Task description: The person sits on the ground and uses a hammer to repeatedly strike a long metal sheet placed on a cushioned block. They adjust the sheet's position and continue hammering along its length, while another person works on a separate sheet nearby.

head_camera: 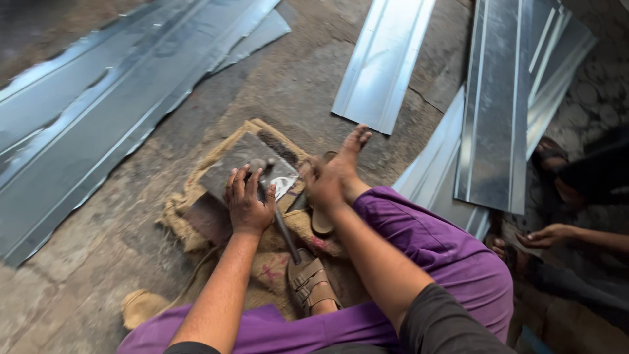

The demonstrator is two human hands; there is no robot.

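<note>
I sit on the floor in purple trousers. My left hand (pixel 247 204) rests with fingers spread on a dark flat metal block (pixel 236 164) that lies on burlap sacking (pixel 196 196). A hammer (pixel 283 226) lies across the block, its head just beyond my left fingertips and its handle running back toward my sandalled foot (pixel 311 285). My right hand (pixel 322 187) is curled beside a small pale piece of sheet metal (pixel 283 187) at the block's right edge. Whether it grips that piece is hidden. My bare foot (pixel 354 144) stretches out past it.
Long folded galvanised sheets lie on the concrete floor at the left (pixel 85 124), top middle (pixel 383 62) and right (pixel 498 105). Another person sits at the right edge, with a hand (pixel 547 236) near the sheets and a foot (pixel 553 164) beyond.
</note>
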